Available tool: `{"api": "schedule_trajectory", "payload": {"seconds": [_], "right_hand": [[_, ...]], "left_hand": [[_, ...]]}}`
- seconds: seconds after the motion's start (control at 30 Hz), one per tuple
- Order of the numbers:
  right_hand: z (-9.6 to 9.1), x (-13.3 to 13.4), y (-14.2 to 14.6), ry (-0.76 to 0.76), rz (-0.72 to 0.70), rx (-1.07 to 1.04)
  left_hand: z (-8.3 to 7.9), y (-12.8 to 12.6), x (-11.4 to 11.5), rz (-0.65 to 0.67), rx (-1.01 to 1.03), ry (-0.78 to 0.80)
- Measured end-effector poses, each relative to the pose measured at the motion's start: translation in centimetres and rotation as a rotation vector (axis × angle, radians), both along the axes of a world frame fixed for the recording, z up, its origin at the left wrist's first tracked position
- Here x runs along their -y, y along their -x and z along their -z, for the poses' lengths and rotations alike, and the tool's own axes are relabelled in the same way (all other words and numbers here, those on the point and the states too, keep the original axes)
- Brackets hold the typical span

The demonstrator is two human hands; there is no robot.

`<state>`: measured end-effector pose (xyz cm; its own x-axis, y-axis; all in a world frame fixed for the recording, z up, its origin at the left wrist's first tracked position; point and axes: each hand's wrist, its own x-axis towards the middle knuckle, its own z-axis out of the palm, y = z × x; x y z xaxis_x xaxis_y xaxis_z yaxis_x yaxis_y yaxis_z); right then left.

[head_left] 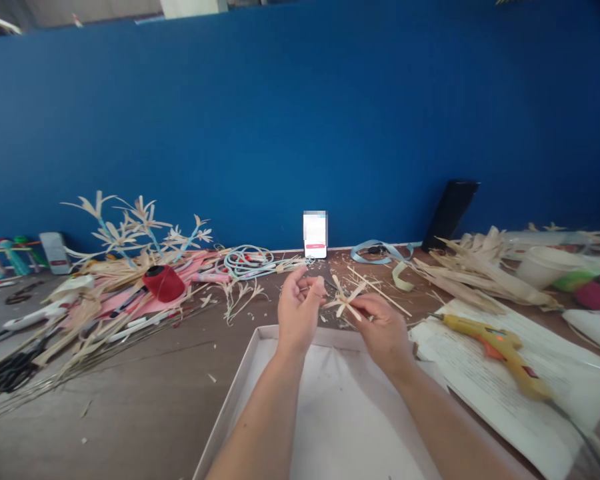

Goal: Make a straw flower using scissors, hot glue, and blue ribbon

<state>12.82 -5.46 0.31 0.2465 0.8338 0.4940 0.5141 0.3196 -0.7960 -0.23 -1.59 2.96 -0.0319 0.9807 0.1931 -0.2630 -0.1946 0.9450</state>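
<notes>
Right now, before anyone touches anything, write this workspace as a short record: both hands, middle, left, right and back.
Right hand: holds a pale flower
Left hand: beside the flower; contact unclear
Middle: white tray below the forearms
Left: red spool
Right: yellow glue gun on printed paper
Back: upright phone, blue panel

1 left hand (299,310), 1 right hand (385,333). 1 held flower (345,301), at least 4 blue-stem flowers (143,213). 1 glue gun (503,350), 1 red spool (165,285), 1 tray (343,407), 1 lit phone (315,235), 1 black slab (449,217), 1 white cup (545,267). Pale strips (487,263): many, too tangled to count.
</notes>
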Motion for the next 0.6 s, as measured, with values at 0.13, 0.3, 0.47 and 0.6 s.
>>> {"api": "schedule_trajectory", "payload": {"seconds": [0.13, 0.3, 0.47, 0.6], "right_hand": [[-0.5, 0.2, -0.1, -0.017, 0.037, -0.042], [-0.5, 0.1, -0.5, -0.058, 0.028, -0.084], [-0.2, -0.3, -0.8, -0.006, 0.014, -0.201], [0.0, -0.5, -1.0, 0.109, 0.001, -0.296]], "left_hand": [[0.5, -0.1, -0.3, 0.001, -0.042, 0.028], [1.5, -0.3, -0.6, 0.028, -0.146, 0.028], [1.6, -0.5, -0.3, 0.073, -0.230, 0.024], [1.3, -0.7, 0.0, 0.073, -0.333, -0.037]]}}
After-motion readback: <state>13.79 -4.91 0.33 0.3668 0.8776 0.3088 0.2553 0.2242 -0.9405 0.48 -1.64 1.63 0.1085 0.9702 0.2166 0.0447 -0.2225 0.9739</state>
